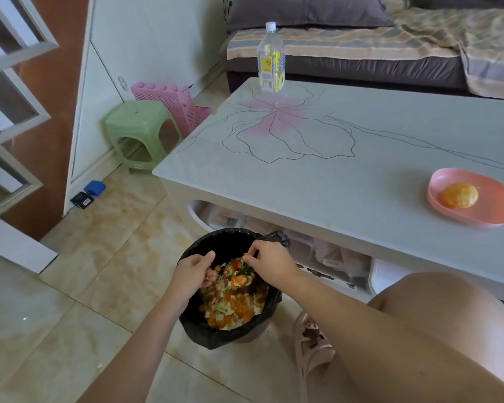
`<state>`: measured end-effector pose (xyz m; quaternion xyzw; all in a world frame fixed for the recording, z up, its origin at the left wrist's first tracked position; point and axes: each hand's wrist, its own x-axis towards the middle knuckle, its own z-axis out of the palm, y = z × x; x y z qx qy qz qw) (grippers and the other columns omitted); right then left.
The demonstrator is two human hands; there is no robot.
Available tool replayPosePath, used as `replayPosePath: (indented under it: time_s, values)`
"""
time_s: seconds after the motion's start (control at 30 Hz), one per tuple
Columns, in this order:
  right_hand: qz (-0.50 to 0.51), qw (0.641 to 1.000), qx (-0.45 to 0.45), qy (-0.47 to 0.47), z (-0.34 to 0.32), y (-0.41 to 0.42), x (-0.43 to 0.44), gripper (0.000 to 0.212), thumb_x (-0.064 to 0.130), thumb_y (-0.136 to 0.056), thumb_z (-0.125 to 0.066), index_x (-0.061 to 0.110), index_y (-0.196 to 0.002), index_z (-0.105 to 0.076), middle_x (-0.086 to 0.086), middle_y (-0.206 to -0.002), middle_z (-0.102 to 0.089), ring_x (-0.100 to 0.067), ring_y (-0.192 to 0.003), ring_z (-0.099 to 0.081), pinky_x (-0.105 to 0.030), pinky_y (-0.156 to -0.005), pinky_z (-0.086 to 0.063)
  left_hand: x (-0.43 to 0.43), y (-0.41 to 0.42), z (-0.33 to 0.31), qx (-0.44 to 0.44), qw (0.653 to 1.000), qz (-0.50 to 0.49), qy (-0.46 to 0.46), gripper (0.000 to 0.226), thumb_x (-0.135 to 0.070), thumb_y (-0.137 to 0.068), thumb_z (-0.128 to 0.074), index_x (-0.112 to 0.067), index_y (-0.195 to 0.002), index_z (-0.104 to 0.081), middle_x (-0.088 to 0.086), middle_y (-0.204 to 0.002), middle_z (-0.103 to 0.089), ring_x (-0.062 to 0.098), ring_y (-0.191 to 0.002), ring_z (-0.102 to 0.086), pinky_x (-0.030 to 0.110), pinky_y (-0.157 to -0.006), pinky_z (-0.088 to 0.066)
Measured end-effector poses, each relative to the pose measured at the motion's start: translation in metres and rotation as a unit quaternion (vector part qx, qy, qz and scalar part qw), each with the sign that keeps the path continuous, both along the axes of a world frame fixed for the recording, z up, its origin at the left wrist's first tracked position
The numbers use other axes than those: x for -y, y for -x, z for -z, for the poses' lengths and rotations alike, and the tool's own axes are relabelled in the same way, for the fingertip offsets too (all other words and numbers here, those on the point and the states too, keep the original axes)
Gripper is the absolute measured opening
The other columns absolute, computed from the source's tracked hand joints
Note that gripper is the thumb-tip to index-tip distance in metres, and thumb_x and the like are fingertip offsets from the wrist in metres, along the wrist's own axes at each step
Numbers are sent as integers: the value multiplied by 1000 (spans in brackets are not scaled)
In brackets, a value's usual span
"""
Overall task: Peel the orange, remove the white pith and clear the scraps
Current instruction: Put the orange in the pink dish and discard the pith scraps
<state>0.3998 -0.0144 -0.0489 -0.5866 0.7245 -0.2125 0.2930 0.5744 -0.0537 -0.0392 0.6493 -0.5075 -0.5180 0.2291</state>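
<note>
Peeled orange (460,195) on pink plate (492,209)

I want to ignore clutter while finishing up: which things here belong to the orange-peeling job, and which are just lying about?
Job: peeled orange on the pink plate; peel scraps in the black-lined bin; left hand and right hand over it.
Lying about: water bottle, green stool, pink basket, blue box.

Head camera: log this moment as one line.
stage: clearing scraps | left hand, right hand: over bin, fingers curled | scraps: in bin | peeled orange: on pink plate
</note>
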Motion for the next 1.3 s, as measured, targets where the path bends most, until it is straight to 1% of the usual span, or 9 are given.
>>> replayPosePath:
  time_s: [0.2, 0.33, 0.47, 0.67, 0.73, 0.83, 1.03, 1.17, 1.3]
  values:
    - [13, 1000, 1, 2, 1, 0, -2, 22, 38, -88, -61, 17, -86, -55, 2, -79, -61, -15, -72, -57, -27, -59, -42, -1, -2, 6, 13, 999, -6, -31, 28, -14, -88, -65, -4, -64, -57, 8, -64, -59, 16, -63, -63, 21, -56, -54]
    - [5, 1000, -2, 3, 3, 0, -3, 16, 30, -88, -60, 16, -96, -57, 1, -85, -62, -16, -79, -59, -27, -63, -43, 1, -7, 11, 51, 996, 42, -52, 23, -21, -83, -71, 3, -81, -70, 17, -92, -70, 26, -88, -67, 37, -79, -57]
    - [-8, 1000, 13, -1, 4, 1, -4, 19, 16, -90, -54, 13, -109, -58, -5, -99, -66, -19, -89, -61, -31, -75, -50, -2, -8, 11, 75, 988, 93, -99, 21, -26, -85, -69, -22, -105, -63, 6, -115, -59, 25, -110, -55, 37, -89, -48]
    - [20, 998, 56, -3, 6, 3, -2, 23, 10, -94, -45, 11, -111, -59, -7, -102, -67, -22, -89, -63, -30, -76, -49, -4, -6, 8, 19, 997, 11, -76, 21, -19, -98, -49, -12, -107, -67, 10, -85, -75, 15, -88, -64, 24, -72, -44]
    - [30, 997, 65, -6, 7, 4, -2, 23, 9, -94, -44, 11, -111, -60, -8, -101, -67, -22, -88, -63, -31, -77, -50, -5, -7, 7, -4, 998, -3, -65, 18, -12, -96, -52, -7, -105, -67, 12, -83, -73, 10, -73, -67, 18, -63, -42]
    - [46, 995, 88, -10, 8, 5, -1, 21, 9, -94, -45, 11, -110, -60, -9, -100, -67, -24, -85, -65, -33, -78, -53, -3, -10, 7, -26, 996, -2, -80, 16, -6, -92, -58, -5, -106, -67, 7, -75, -73, 8, -61, -70, 23, -68, -47]
    - [51, 992, 114, -20, 8, 6, -1, 21, 8, -93, -46, 13, -107, -61, -6, -98, -66, -22, -84, -65, -33, -78, -54, -2, -12, 6, -55, 991, 46, -114, 60, 24, -80, -51, -7, -131, -51, 13, -124, -61, 16, -88, -67, 25, -69, -55]
    - [53, 990, 129, -24, 8, 7, -2, 25, 4, -93, -42, 13, -103, -63, -6, -97, -65, -18, -82, -62, -16, -63, -47, -2, -11, 7, -46, 993, 55, -96, 58, 13, -85, -57, -11, -137, -47, 13, -130, -59, 22, -103, -61, 38, -95, -47]
    - [89, 975, 199, -33, 5, 9, 0, 18, 4, -92, -48, 10, -101, -63, -5, -87, -65, -15, -72, -64, -21, -69, -52, -5, -7, 3, -72, 994, 13, -77, 30, -11, -95, -54, -11, -126, -56, 7, -100, -70, 18, -84, -70, 36, -87, -52]
